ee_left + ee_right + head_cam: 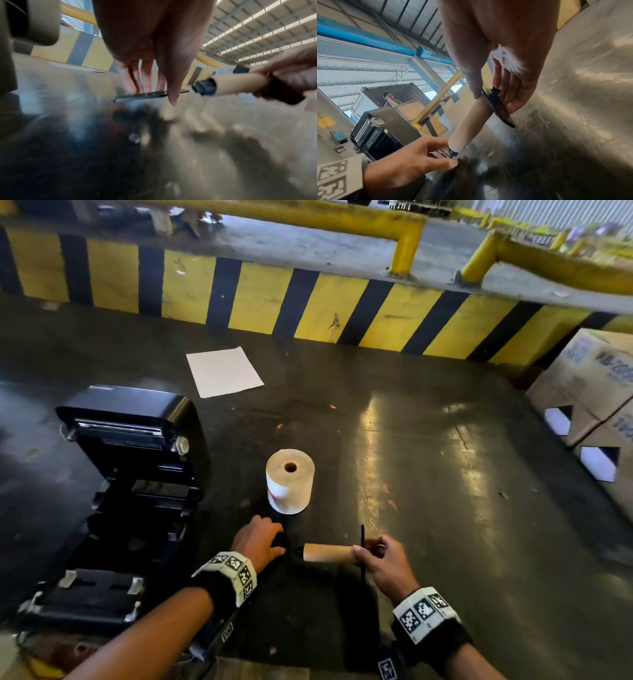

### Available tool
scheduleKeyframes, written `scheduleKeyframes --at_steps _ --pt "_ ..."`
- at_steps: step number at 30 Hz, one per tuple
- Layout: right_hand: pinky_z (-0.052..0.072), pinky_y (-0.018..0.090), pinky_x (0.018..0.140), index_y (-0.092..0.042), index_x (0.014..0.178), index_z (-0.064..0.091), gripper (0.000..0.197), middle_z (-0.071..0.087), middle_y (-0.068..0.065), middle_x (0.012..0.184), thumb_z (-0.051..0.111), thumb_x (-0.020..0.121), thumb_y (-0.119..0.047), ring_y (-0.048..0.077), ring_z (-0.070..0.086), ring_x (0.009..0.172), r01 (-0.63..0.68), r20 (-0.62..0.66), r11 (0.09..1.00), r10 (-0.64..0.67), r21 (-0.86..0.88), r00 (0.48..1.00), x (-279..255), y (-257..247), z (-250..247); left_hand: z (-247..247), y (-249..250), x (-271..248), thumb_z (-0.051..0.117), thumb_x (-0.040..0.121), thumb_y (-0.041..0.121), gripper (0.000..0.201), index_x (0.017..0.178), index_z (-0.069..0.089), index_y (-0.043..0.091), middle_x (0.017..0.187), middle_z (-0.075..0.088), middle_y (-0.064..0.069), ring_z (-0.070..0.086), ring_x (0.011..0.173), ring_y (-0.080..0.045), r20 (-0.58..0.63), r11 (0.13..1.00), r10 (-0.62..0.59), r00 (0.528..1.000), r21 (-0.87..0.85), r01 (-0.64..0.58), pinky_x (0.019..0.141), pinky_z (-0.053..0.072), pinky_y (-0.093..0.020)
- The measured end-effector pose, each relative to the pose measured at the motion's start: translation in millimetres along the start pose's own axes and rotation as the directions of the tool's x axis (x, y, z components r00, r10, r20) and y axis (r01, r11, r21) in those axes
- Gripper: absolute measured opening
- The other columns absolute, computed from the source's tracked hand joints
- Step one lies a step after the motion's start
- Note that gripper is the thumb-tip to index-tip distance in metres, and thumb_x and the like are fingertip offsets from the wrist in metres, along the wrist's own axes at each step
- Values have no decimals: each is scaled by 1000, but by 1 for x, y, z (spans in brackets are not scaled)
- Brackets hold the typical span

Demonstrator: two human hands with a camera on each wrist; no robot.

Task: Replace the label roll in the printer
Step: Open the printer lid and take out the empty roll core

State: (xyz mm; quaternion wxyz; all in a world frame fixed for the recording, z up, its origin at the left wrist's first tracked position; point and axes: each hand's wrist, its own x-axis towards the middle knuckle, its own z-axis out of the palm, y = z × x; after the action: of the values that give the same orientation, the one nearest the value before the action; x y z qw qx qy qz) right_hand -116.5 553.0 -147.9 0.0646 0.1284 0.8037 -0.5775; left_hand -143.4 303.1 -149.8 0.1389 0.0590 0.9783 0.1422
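1. Empty core [328, 553]: cardboard tube on a black spindle [205, 87], just right of the open printer [120, 501]; my right hand [387, 563] grips its flanged end.
2. Left hand [258, 541]: fingers pinch a thin black plate [147, 95] by the spindle tip.
3. New label roll [290, 481]: stands on end beyond the core.
4. Risk, as I judge it: the core could jam on the spindle, or the loose plate slip.
5. Surface [428, 474]: dark, glossy, scuffed; paper sheet [224, 371], cartons [589, 392], striped kerb [308, 302] beyond the printer.

Cardboard box [589, 378] print is blurred, perhaps "VB-200"; nothing else readable.
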Motion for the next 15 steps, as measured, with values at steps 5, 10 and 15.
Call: scheduleKeyframes --at_steps 5,10,15 --pt "55 49 83 -6 88 60 22 68 19 91 76 75 -13 33 67 87 -69 -15 997 69 26 998 -6 6 4 9 4 7 62 85 34 48 128 50 17 127 47 -6 41 121 -23 -5 998 9 1000 56 -9 96 43 -35" --pt "53 30 76 1 94 59 23 65 13 88 73 78 -8 23 62 83 -42 -17 998 43 53 999 -10 -4 12 -9 11 0 57 90 27 31 115 65 11 114 66 -8 59 105 -18 -91 933 90 992 -340 -116 93 46 -31" --pt "50 26 65 -2 90 60 18 64 13 86 72 79 -9 22 60 77 -37 46 994 33 106 998 -6 -16 25 -32 9 -19 65 85 31 32 114 66 18 102 69 4 61 90 -3 147 872 244 959 -465 -150 78 43 -12"
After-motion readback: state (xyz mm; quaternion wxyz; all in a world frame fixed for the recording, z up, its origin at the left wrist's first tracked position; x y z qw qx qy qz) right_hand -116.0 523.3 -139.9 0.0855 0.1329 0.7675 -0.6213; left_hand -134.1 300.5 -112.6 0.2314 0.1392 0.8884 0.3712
